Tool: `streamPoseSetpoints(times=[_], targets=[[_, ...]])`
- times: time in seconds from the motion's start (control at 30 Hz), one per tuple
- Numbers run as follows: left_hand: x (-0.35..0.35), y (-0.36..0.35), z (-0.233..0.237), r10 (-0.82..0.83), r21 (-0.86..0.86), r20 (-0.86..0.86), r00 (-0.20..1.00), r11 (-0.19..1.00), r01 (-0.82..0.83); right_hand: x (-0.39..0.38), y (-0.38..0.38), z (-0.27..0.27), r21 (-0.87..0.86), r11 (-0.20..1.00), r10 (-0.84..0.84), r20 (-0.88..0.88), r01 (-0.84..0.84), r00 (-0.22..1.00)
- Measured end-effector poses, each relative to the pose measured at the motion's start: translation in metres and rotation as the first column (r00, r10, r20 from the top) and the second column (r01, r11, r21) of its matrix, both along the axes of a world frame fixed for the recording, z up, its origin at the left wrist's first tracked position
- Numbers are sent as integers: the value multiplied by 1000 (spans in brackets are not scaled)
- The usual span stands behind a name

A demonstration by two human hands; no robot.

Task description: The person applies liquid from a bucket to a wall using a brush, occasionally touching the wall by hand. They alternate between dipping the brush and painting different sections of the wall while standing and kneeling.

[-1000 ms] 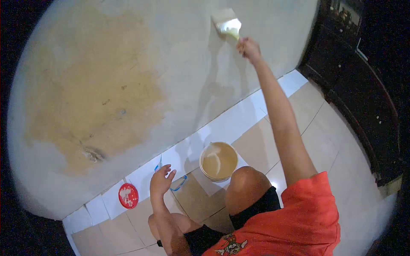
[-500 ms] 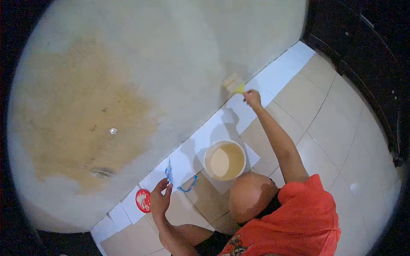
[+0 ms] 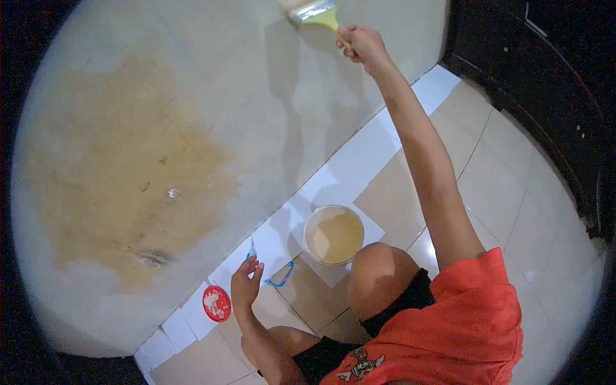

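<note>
My right hand (image 3: 362, 43) is raised high and grips the yellow handle of a wide paintbrush (image 3: 312, 13), whose bristles press on the wall (image 3: 212, 83) near the top of the view. My left hand (image 3: 246, 284) hangs low with fingers spread and nothing in it, just above the floor by the white sheets and a piece of blue tape (image 3: 280, 277). A pail of beige paint (image 3: 333, 235) stands on the floor between my hands, in front of my bent knee.
A large yellow-brown stain (image 3: 128, 173) covers the wall's left part. White paper sheets (image 3: 359, 160) line the floor along the wall base. A red lid (image 3: 216, 303) lies on them at left. Dark furniture (image 3: 532, 70) stands at right on beige tiles.
My right hand has swept the brush from low near the wall base up to the top of the wall. My left hand stays low and open beside the blue tape.
</note>
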State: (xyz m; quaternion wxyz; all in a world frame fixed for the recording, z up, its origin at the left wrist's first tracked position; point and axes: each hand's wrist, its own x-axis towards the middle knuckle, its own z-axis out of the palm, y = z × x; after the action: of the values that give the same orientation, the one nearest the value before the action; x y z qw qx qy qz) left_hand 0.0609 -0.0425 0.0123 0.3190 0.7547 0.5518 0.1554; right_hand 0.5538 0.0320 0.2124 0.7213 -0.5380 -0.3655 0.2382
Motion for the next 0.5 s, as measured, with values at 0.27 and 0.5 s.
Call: streamPoseSetpoints(times=[0.27,0.5], targets=[[2,-12,13,45,20,-18,999,999,-45,9,49,-128,-134,989,-65,37,69,997],[7,-23,27,73,17,-88,993,997,-72,7,42,-292,-278,948,-180,-56,158,982]])
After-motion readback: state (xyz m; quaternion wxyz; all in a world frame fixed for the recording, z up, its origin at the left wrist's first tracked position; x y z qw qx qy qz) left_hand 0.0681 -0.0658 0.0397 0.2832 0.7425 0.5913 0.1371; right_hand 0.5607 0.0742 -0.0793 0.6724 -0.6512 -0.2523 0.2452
